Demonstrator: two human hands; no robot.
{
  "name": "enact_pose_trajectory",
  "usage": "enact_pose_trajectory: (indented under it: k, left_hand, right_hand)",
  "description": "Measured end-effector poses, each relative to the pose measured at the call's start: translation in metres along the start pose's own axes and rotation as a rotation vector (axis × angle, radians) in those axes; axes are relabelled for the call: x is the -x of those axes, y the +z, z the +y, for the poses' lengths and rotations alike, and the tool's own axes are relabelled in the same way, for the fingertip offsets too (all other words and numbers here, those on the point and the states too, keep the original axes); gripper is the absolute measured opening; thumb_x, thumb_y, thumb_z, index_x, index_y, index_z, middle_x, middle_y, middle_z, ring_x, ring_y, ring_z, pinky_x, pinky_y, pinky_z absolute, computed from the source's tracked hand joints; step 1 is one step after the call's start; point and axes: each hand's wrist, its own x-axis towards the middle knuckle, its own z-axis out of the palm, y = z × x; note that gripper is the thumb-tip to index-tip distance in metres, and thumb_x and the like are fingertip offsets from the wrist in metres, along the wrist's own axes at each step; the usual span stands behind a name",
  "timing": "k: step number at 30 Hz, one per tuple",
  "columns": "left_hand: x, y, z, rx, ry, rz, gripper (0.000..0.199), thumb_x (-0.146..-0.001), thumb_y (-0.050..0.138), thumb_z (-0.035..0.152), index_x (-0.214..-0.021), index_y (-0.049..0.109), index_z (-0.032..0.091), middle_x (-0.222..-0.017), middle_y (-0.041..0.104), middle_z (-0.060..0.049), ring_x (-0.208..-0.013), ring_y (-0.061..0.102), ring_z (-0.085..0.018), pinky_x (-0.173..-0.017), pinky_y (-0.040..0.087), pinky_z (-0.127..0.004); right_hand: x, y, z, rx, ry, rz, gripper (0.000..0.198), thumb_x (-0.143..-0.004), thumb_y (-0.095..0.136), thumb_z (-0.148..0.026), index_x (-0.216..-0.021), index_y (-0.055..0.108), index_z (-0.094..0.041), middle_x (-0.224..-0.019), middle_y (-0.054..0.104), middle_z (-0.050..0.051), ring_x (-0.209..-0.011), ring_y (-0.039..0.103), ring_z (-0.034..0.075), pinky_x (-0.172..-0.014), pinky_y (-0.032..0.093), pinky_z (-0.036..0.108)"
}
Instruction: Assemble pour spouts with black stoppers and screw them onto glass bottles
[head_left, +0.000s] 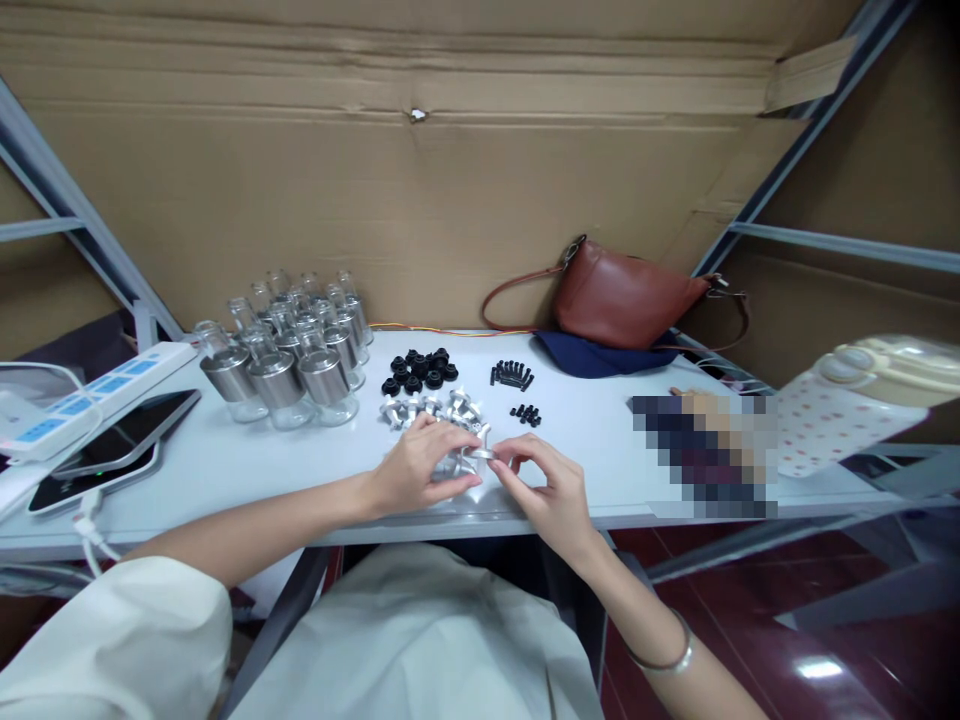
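My left hand (420,465) is curled near the table's front edge, thumb and fingers around a small shiny silver metal part (484,454). From the other side, thumb and forefinger of my right hand (551,490) pinch the same part. Below it lies something silvery and see-through, too small to make out. Just beyond my left hand is a cluster of silver metal fittings (412,408). Behind these sits a pile of black round stoppers (420,370). Short black tubes (512,374) lie in a row to the right, with small black pieces (527,413) nearer me.
Several glass bottles with steel sleeves (274,375) stand at the left back. A power strip (97,400) and a phone (112,450) lie far left. A brown bag (622,295) rests on a navy cap (592,355) at the back. A spotted bottle (832,420) stands right.
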Motion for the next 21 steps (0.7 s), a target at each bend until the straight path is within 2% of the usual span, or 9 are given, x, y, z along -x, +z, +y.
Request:
enact_pose_trajectory:
  k: [3, 6, 9, 11, 13, 15, 17, 19, 21]
  left_hand:
    - [0.000, 0.000, -0.001, 0.062, 0.082, 0.067, 0.032, -0.084, 0.058, 0.025, -0.114, 0.048, 0.019, -0.095, 0.068, -0.007, -0.090, 0.065, -0.019, -0.079, 0.049, -0.033]
    - [0.001, 0.001, 0.001, 0.146, 0.157, 0.110, 0.037, -0.083, 0.057, 0.023, -0.118, 0.044, 0.018, -0.098, 0.066, -0.010, -0.093, 0.065, -0.019, -0.076, 0.054, -0.031]
    - [0.005, 0.006, 0.005, 0.177, 0.254, 0.009, 0.039, -0.083, 0.056, 0.023, -0.118, 0.042, 0.018, -0.102, 0.065, -0.011, -0.093, 0.066, -0.017, -0.073, 0.057, -0.026]
    - [0.007, 0.011, 0.007, 0.160, 0.361, -0.089, 0.037, -0.082, 0.056, 0.024, -0.116, 0.043, 0.019, -0.101, 0.066, -0.010, -0.090, 0.067, -0.016, -0.072, 0.058, -0.025]
    - [0.009, 0.016, 0.007, 0.156, 0.421, -0.164, 0.035, -0.082, 0.056, 0.025, -0.114, 0.044, 0.018, -0.102, 0.067, -0.010, -0.090, 0.068, -0.017, -0.072, 0.058, -0.025]
    - [0.010, 0.018, 0.005, 0.197, 0.342, -0.203, 0.034, -0.082, 0.055, 0.026, -0.113, 0.044, 0.017, -0.102, 0.067, -0.010, -0.089, 0.068, -0.017, -0.073, 0.058, -0.026]
    - [0.010, 0.016, 0.002, 0.266, 0.174, -0.225, 0.033, -0.083, 0.055, 0.024, -0.113, 0.043, 0.017, -0.102, 0.066, -0.010, -0.085, 0.068, -0.016, -0.072, 0.057, -0.025]
    - [0.009, 0.014, -0.001, 0.317, 0.056, -0.234, 0.033, -0.083, 0.055, 0.023, -0.113, 0.042, 0.017, -0.100, 0.065, -0.009, -0.080, 0.067, -0.013, -0.071, 0.057, -0.024]
    - [0.008, 0.013, -0.002, 0.320, 0.028, -0.236, 0.031, -0.083, 0.055, 0.022, -0.111, 0.043, 0.016, -0.098, 0.065, -0.009, -0.080, 0.066, -0.013, -0.072, 0.056, -0.024]
  right_hand:
    - [-0.003, -0.009, 0.001, -0.027, 0.003, -0.041, 0.013, -0.088, 0.057, -0.034, -0.087, 0.060, -0.021, -0.071, 0.066, 0.003, -0.064, 0.059, 0.017, -0.062, 0.050, 0.031]
    - [-0.008, -0.022, 0.006, -0.105, 0.132, -0.100, 0.029, -0.094, 0.043, -0.046, -0.086, 0.057, -0.021, -0.071, 0.065, 0.003, -0.067, 0.061, 0.017, -0.067, 0.048, 0.031]
    - [-0.011, -0.029, 0.011, -0.243, 0.303, -0.309, 0.050, -0.097, 0.022, -0.055, -0.081, 0.054, -0.020, -0.073, 0.067, 0.004, -0.072, 0.062, 0.018, -0.069, 0.047, 0.031]
    - [-0.012, -0.027, 0.012, -0.334, 0.379, -0.448, 0.055, -0.095, 0.017, -0.060, -0.084, 0.054, -0.020, -0.080, 0.070, 0.006, -0.076, 0.064, 0.019, -0.069, 0.047, 0.031]
    - [-0.011, -0.022, 0.011, -0.372, 0.409, -0.514, 0.056, -0.093, 0.018, -0.063, -0.090, 0.054, -0.020, -0.088, 0.071, 0.007, -0.081, 0.064, 0.020, -0.070, 0.048, 0.031]
    - [-0.011, -0.018, 0.010, -0.338, 0.379, -0.511, 0.056, -0.093, 0.021, -0.062, -0.094, 0.057, -0.020, -0.094, 0.070, 0.007, -0.087, 0.064, 0.020, -0.073, 0.048, 0.032]
    - [-0.012, -0.018, 0.012, -0.251, 0.336, -0.455, 0.052, -0.095, 0.025, -0.058, -0.094, 0.060, -0.020, -0.094, 0.069, 0.006, -0.088, 0.063, 0.020, -0.076, 0.047, 0.031]
    - [-0.014, -0.022, 0.021, -0.099, 0.330, -0.329, 0.043, -0.095, 0.034, -0.051, -0.090, 0.062, -0.019, -0.089, 0.069, 0.006, -0.083, 0.063, 0.020, -0.074, 0.047, 0.031]
    - [-0.017, -0.029, 0.035, 0.105, 0.336, -0.155, 0.032, -0.092, 0.043, -0.043, -0.085, 0.062, -0.019, -0.085, 0.069, 0.006, -0.076, 0.062, 0.021, -0.069, 0.045, 0.031]
